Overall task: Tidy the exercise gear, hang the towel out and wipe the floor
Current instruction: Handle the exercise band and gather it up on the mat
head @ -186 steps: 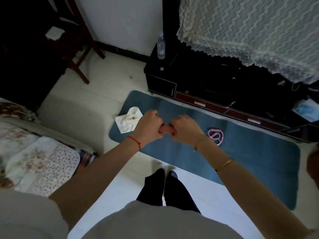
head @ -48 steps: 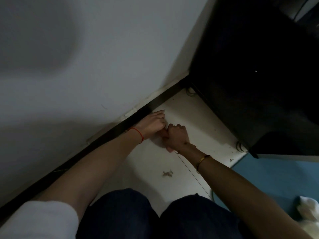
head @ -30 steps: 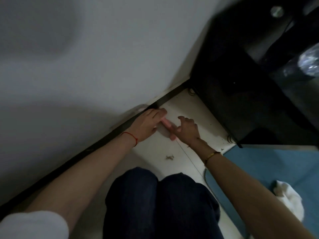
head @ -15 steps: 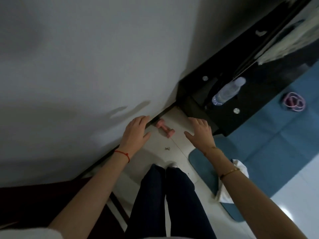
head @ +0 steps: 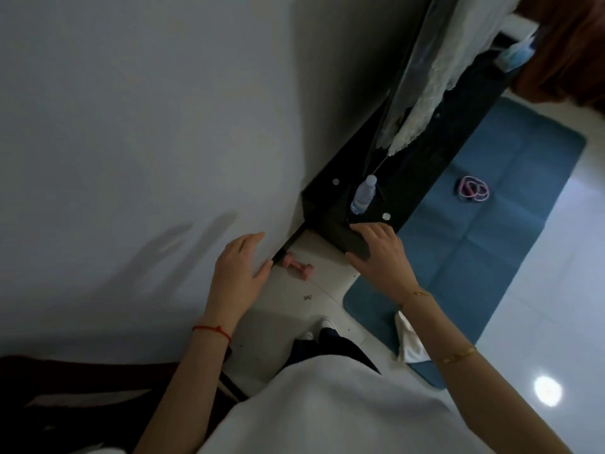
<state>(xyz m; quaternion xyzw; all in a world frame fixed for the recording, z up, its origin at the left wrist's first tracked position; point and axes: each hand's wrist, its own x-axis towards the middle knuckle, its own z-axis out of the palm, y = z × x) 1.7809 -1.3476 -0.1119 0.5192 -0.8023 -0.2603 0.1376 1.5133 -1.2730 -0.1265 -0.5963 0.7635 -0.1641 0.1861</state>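
Note:
A small pink dumbbell (head: 298,265) lies on the pale floor in the corner between the white wall and the black cabinet (head: 422,165). My left hand (head: 240,268) hovers open just left of it, fingers spread, holding nothing. My right hand (head: 381,257) is open too, above the cabinet's near corner. A blue exercise mat (head: 484,257) stretches along the cabinet to the right. On the mat's far part lies a coiled pink resistance band (head: 473,188). A white towel (head: 409,342) sits crumpled on the mat's near end, partly hidden by my right forearm.
A clear water bottle (head: 364,194) stands on the black cabinet, with a lace cloth (head: 435,73) draped further along it. A bit of debris (head: 307,297) lies on the floor near my feet (head: 322,327). Dark furniture (head: 82,388) fills the lower left.
Both hands let go of the dumbbell in the wall corner and lifted away open. The view has risen from a crouch, so the mat, band and towel show again.

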